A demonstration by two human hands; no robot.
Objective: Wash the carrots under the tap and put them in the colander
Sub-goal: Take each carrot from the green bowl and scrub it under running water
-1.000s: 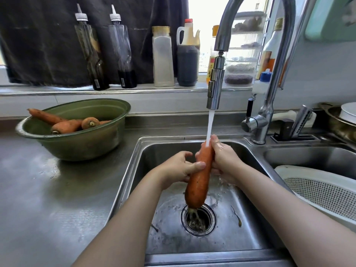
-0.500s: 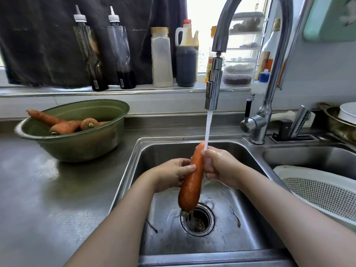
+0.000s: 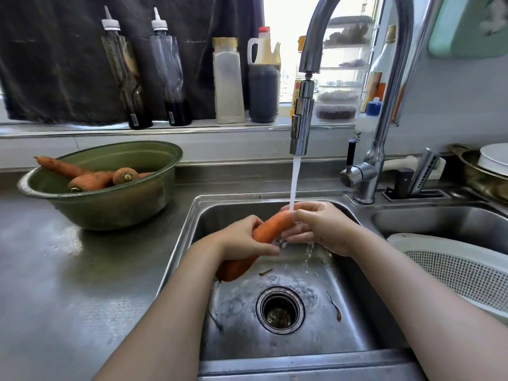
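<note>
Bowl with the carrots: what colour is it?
The bowl is olive green; head view shows it best.

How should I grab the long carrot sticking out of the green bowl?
Take the long carrot around its bare middle, coming down from above on the left side of the green bowl. It lies slanted on top, its thin tip poking up at the rim, while its thick end is tucked behind the other carrots.
</note>
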